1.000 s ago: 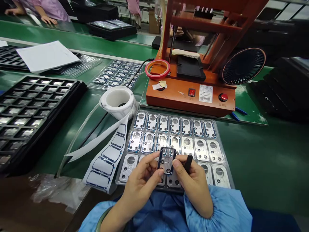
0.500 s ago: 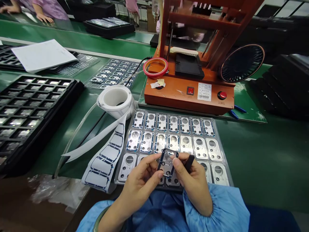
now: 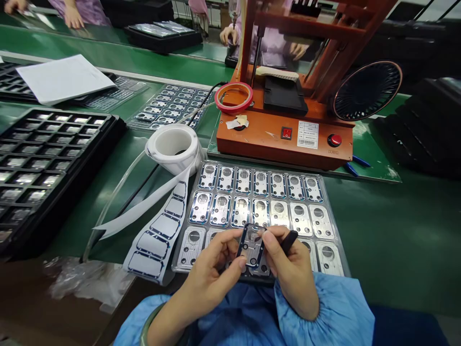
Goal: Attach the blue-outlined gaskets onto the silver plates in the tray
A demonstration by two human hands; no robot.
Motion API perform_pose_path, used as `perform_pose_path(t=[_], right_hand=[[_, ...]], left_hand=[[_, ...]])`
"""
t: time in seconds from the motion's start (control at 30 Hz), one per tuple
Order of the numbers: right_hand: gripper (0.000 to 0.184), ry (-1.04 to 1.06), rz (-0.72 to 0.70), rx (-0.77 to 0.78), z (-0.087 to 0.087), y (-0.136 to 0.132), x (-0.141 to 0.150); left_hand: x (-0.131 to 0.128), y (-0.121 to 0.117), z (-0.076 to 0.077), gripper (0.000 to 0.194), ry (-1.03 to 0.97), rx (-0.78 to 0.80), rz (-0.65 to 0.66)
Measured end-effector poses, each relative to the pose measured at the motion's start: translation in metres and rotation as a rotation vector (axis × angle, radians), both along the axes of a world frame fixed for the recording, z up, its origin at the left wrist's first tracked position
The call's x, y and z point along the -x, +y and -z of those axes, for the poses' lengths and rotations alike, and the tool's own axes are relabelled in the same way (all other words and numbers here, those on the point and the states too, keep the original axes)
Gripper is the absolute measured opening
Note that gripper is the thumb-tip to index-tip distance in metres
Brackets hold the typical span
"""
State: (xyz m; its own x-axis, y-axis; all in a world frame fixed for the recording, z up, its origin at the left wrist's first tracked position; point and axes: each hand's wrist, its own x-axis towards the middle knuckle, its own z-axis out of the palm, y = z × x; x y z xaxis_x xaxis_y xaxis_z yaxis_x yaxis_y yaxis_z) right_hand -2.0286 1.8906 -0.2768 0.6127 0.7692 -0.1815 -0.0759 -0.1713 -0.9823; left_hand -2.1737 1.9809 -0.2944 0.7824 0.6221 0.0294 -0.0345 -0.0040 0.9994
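My left hand (image 3: 211,266) pinches the left edge of a small metal-looking plate (image 3: 252,247) between thumb and fingers. A dark blue-black frame runs around the plate's edge, and it is tilted up towards me. At its upper right corner, my right hand (image 3: 293,266) touches the plate with thumb and forefinger. A slim black tool (image 3: 289,241) also sits in that hand; its working end is hidden. Under both hands lies a clear tray (image 3: 335,230) with rows of similar plates, some with blue edging, some plain silver. Left of it, a strip of blue-black frame stickers (image 3: 147,265) hangs from a white roll (image 3: 167,162).
An orange press machine (image 3: 266,144) stands behind the tray, with red tape (image 3: 251,98) and a round fan (image 3: 367,91). A black compartment tray (image 3: 90,158) is at left. Blue-handled tool (image 3: 352,169) lies right of the press. Co-workers' hands (image 3: 74,17) show across the bench.
The plate has turned slightly more upright and shifted a little right in my fingers. Across the bench, a co-worker's hands have come into view behind the press.
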Motion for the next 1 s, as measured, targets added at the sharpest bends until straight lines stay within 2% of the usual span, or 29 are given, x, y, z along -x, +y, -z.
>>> perform_pose_path(t=[0.23,0.67,0.77,0.9,1.0], right_hand=[[0.029,-0.029,-0.014,-0.056,-0.005,-0.001,0.001],[0.033,0.005,-0.031,-0.009,-0.004,-0.003,0.001],[0.032,-0.004,-0.040,0.009,-0.002,-0.003,0.000],[0.031,-0.041,-0.035,0.013,-0.002,-0.002,0.001],[0.029,-0.088,-0.050,0.019,-0.003,-0.001,0.002]], left_hand=[[0.000,0.000,0.000,0.042,-0.012,0.007,0.024],[0.000,0.000,-0.006,0.040,-0.017,-0.006,0.029],[-0.002,-0.002,-0.004,0.040,-0.038,-0.037,-0.046],[-0.008,-0.005,-0.003,0.044,-0.085,-0.138,-0.231],[-0.013,-0.007,-0.001,0.041,-0.056,-0.180,-0.301]])
